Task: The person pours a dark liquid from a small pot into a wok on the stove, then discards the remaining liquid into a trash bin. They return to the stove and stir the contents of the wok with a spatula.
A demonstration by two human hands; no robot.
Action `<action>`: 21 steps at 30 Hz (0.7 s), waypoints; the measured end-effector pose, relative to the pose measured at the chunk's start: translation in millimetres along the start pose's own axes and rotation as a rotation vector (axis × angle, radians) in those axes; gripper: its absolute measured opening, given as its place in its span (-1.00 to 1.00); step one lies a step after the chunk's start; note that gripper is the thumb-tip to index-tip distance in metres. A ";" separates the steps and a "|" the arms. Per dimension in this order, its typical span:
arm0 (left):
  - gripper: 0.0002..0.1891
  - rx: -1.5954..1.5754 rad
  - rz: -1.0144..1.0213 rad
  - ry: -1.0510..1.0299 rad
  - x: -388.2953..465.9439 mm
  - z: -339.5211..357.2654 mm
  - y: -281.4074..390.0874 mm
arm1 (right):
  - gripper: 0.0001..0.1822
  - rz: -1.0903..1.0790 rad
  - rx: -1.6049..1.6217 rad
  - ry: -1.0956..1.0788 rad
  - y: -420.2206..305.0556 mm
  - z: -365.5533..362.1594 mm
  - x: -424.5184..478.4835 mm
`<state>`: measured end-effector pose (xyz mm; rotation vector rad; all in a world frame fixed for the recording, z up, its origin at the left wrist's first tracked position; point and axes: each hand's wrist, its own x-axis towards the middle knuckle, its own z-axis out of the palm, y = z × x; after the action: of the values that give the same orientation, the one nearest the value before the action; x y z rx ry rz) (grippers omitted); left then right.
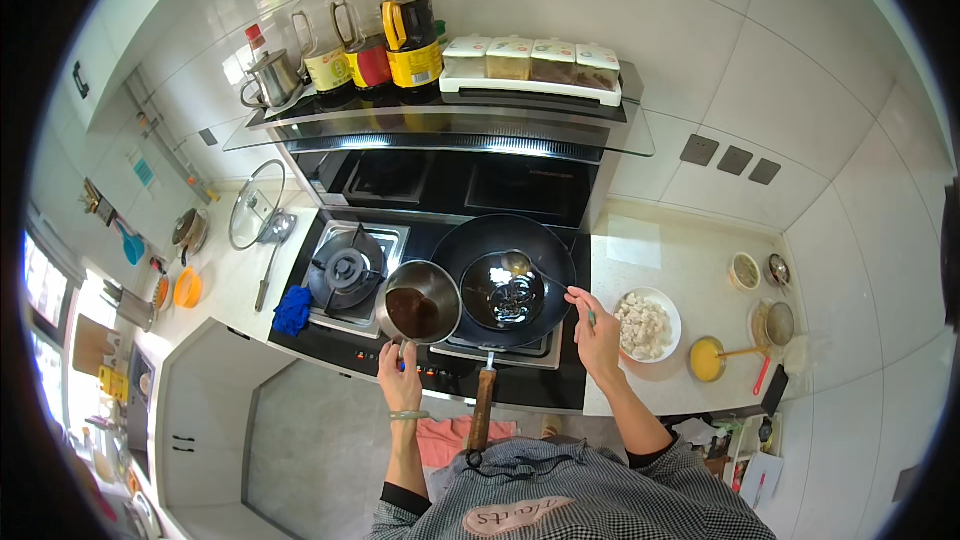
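My left hand (400, 375) grips the handle of a small steel saucepan (418, 300), which holds a dark brown liquid and is held beside the wok's left rim. In my right hand (596, 331) is the handle of a metal ladle (516, 263); its bowl is over the far part of the wok. The black wok (450, 255) sits on the right burner with a pool of shiny dark liquid in its bottom. Its wooden handle (482, 409) points towards my body.
Left of the saucepan is a bare gas burner (347, 270), with a blue cloth (292, 310) at its side. On the right counter stand a white bowl of pale chunks (646, 324) and a yellow mixture in a bowl (706, 360). The range hood's glass edge (450, 136) juts out above the stove.
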<state>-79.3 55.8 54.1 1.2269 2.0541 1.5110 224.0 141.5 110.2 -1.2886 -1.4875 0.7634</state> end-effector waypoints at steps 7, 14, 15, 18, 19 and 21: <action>-0.67 0.014 0.008 0.008 1.8 2.0 4.8 | -0.73 -0.309 -0.155 0.037 19.9 3.6 -10.3; -0.75 0.074 0.103 -0.003 -0.4 -1.1 17.6 | -0.67 0.162 0.135 0.057 -25.9 -13.3 -10.8; -0.76 0.084 0.118 -0.006 -0.6 -1.2 20.3 | -0.69 0.144 0.161 0.048 -36.1 -15.9 -11.5; -0.78 0.114 0.158 -0.033 -0.7 -0.1 22.1 | -0.71 0.101 0.219 -0.057 -44.7 -4.4 -15.2; -0.78 0.122 0.172 -0.028 -0.7 1.8 23.0 | -0.72 0.086 0.235 -0.099 -48.1 1.5 -17.0; -0.79 0.142 0.197 -0.014 -1.2 4.7 23.7 | -0.75 0.092 0.210 -0.187 -52.2 16.4 -18.9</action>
<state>-64.7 59.6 73.0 1.5287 2.1156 1.4528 189.8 113.2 147.4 -1.1570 -1.4574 1.0961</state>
